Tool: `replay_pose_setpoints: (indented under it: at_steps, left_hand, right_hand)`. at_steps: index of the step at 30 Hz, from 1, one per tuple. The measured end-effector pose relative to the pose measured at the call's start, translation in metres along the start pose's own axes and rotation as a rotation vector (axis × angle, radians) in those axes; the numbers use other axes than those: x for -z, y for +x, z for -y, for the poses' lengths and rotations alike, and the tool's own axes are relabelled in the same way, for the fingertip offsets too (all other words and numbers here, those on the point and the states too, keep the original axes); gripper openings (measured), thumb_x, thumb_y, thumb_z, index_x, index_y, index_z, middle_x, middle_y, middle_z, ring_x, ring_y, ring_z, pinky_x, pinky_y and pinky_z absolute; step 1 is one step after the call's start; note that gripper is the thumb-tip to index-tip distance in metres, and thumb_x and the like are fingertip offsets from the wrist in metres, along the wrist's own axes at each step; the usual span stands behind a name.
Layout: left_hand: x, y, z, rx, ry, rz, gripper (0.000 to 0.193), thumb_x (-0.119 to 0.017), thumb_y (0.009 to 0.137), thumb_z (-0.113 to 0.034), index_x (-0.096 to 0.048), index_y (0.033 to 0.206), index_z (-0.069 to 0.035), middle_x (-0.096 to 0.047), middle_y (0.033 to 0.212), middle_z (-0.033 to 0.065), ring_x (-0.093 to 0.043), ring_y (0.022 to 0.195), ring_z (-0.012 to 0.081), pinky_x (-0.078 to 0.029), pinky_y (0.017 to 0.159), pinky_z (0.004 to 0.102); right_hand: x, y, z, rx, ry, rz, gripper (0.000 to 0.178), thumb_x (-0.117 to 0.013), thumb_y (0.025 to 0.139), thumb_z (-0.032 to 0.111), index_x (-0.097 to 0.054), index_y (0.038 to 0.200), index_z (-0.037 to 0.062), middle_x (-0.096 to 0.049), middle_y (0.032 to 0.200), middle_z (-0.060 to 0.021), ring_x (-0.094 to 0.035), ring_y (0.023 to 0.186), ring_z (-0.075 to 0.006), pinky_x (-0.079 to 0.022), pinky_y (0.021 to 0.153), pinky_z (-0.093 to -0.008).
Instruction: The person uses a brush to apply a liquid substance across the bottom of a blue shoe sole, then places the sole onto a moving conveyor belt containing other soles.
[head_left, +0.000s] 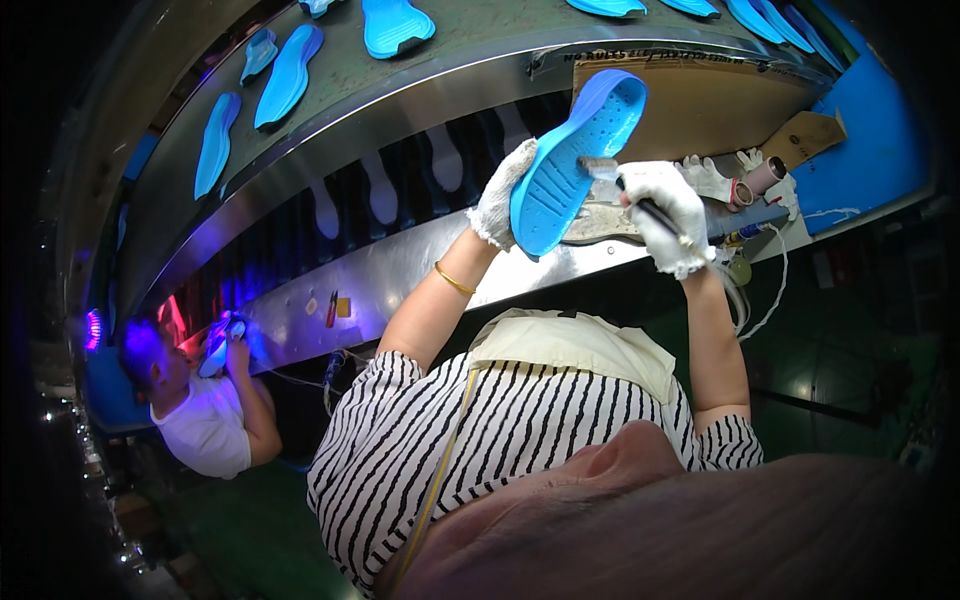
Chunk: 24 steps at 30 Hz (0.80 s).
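My left hand (503, 196), in a white knit glove, grips a bright blue shoe sole (555, 190) by its left edge. The sole is raised and tilted, its hollow inner side with ridges and small holes facing me. My right hand (668, 215), also gloved, is closed around a dark-handled brush (655, 218). The brush's pale bristles reach the inside of the sole near its middle; whether they press on it, I cannot tell. Below the sole, a greyish flat piece (603, 222) lies on the metal ledge, partly hidden by my right hand.
Several blue soles (290, 77) lie on the dark belt (480, 40) beyond. Under it, a rack (385, 190) holds sole-shaped pieces. A cardboard sheet (690, 110), spare gloves (708, 180) and a spool (766, 176) are at right. A co-worker (205, 420) holds a sole at far left.
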<state>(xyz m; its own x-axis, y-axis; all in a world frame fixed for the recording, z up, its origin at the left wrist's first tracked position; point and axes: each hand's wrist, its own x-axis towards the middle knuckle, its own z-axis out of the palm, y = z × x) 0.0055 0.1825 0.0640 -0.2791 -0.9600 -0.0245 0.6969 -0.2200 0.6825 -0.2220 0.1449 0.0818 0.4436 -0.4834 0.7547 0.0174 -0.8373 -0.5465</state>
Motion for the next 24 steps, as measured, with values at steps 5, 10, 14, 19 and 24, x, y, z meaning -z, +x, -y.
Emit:
replay_pose_setpoints:
  at_steps: [5,10,14,19,24]
  left_hand:
    - [0.007,-0.003,-0.001,-0.024,-0.009,0.030,0.063,-0.052,0.091,-0.046,-0.040,0.133,-0.001,-0.058,0.115,0.0239,-0.065,0.093,0.0316,-0.056,0.083,0.0419]
    - [0.006,-0.008,0.001,-0.048,0.048,0.072,0.064,-0.058,0.089,-0.043,-0.038,0.134,-0.003,-0.055,0.118,0.0229,-0.063,0.099,0.0300,-0.055,0.085,0.0426]
    - [0.005,-0.013,-0.002,-0.107,0.104,0.038,0.067,-0.059,0.088,-0.044,-0.037,0.135,-0.002,-0.055,0.119,0.0235,-0.063,0.100,0.0292,-0.053,0.088,0.0421]
    - [0.008,-0.008,0.003,-0.021,-0.044,0.138,0.067,-0.056,0.089,-0.046,-0.038,0.134,0.000,-0.053,0.121,0.0264,-0.062,0.102,0.0322,-0.053,0.088,0.0426]
    - [-0.003,-0.005,-0.001,0.003,-0.165,0.218,0.073,-0.046,0.090,-0.055,-0.036,0.137,0.000,-0.052,0.124,0.0258,-0.059,0.106,0.0354,-0.051,0.091,0.0459]
  right_hand:
    - [0.021,0.004,0.001,-0.056,0.117,0.075,0.026,-0.056,0.065,-0.017,-0.058,0.083,0.0010,-0.061,0.093,-0.0103,-0.061,0.083,-0.0192,-0.049,0.075,-0.0300]
    - [0.028,0.017,-0.008,-0.149,0.057,-0.088,0.025,-0.056,0.067,-0.018,-0.059,0.083,0.0008,-0.061,0.091,-0.0107,-0.062,0.080,-0.0194,-0.051,0.074,-0.0296]
    - [0.030,0.012,0.005,-0.050,-0.018,0.176,0.024,-0.061,0.064,-0.015,-0.059,0.080,0.0027,-0.062,0.087,-0.0111,-0.061,0.085,-0.0237,-0.048,0.078,-0.0319]
    - [0.028,0.016,-0.024,-0.159,0.273,-0.193,0.025,-0.055,0.081,-0.015,-0.058,0.100,0.0002,-0.062,0.093,-0.0080,-0.058,0.071,-0.0084,-0.048,0.063,-0.0193]
    - [-0.004,0.040,-0.005,0.225,-0.182,-0.173,0.018,-0.059,0.076,-0.012,-0.062,0.088,0.0006,-0.064,0.093,-0.0115,-0.063,0.079,-0.0148,-0.052,0.070,-0.0265]
